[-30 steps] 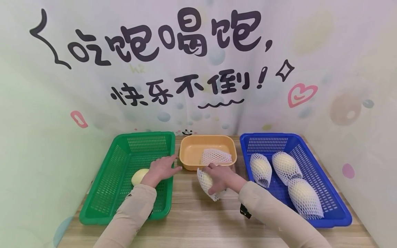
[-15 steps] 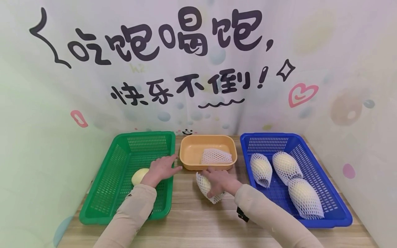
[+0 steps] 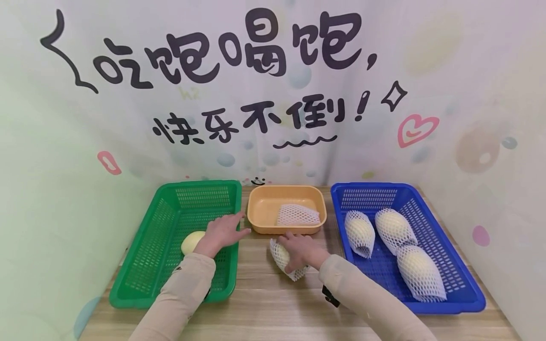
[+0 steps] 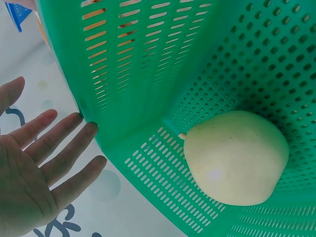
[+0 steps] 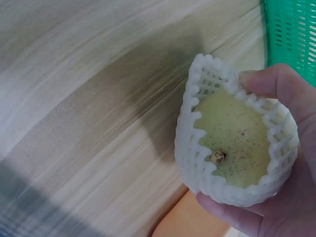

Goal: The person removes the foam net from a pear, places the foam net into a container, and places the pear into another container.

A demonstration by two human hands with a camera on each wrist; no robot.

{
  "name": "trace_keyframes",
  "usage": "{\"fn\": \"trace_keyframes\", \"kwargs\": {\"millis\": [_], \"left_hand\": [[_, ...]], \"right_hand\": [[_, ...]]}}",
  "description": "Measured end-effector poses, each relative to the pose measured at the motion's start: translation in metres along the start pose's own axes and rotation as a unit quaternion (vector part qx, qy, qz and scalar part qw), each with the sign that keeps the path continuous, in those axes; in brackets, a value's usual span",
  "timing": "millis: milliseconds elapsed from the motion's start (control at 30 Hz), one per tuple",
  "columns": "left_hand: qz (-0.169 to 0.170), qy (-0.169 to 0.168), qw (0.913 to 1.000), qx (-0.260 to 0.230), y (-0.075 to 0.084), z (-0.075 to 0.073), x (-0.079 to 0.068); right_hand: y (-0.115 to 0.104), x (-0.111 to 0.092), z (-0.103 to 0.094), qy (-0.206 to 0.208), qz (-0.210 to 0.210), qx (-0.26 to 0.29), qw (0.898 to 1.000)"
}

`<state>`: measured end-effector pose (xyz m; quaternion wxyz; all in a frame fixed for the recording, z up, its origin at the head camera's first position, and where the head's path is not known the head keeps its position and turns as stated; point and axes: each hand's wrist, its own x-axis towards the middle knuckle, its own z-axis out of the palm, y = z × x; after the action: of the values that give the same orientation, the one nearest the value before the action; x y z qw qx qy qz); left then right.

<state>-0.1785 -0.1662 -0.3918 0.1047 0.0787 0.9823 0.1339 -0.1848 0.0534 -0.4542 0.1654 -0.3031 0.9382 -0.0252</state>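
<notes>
In the head view my right hand (image 3: 302, 249) grips a pear (image 5: 239, 138) wrapped in a white foam net sleeve (image 5: 186, 136), in front of the orange bin. The right wrist view has the thumb on one side and fingers on the other, with the pear's speckled end and calyx showing through the sleeve's opening. My left hand (image 3: 221, 233) hovers by the right rim of the green basket (image 3: 236, 279), holding nothing. Its fingers (image 4: 64, 158) are spread and extended in the left wrist view. Inside that basket lies a bare pale yellow pear (image 4: 237, 158), partly hidden by the left forearm from above.
A spare foam net sleeve (image 3: 297, 215) lies flat in the orange bin (image 3: 264, 208) at the back centre. On the right, the blue basket (image 3: 379, 272) contains three netted pears (image 3: 420, 272). The wood-grain table (image 3: 264, 308) runs between the baskets, with a printed curtain (image 3: 256, 161) behind.
My right hand has moved slightly toward me with the netted pear, away from the orange bin's front. The left hand stays where it was.
</notes>
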Motion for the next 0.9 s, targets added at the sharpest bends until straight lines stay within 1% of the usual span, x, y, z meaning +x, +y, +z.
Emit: {"fn": "trace_keyframes", "kwargs": {"millis": [367,600,800,900], "left_hand": [[0.002,0.004,1.0000,-0.002,0.000,0.000,-0.001],[-0.001,0.003,1.0000,0.001,0.001,0.000,-0.001],[0.001,-0.001,1.0000,0.006,0.002,-0.001,-0.002],[0.002,-0.004,1.0000,0.008,0.005,-0.002,-0.003]], "right_hand": [[0.002,0.004,0.008,-0.005,0.002,-0.002,1.000],[0.004,0.002,0.008,-0.016,-0.001,0.023,1.000],[0.009,-0.001,0.009,-0.014,-0.019,0.035,0.999],[0.013,-0.003,0.010,-0.009,-0.032,0.039,0.999]]}}
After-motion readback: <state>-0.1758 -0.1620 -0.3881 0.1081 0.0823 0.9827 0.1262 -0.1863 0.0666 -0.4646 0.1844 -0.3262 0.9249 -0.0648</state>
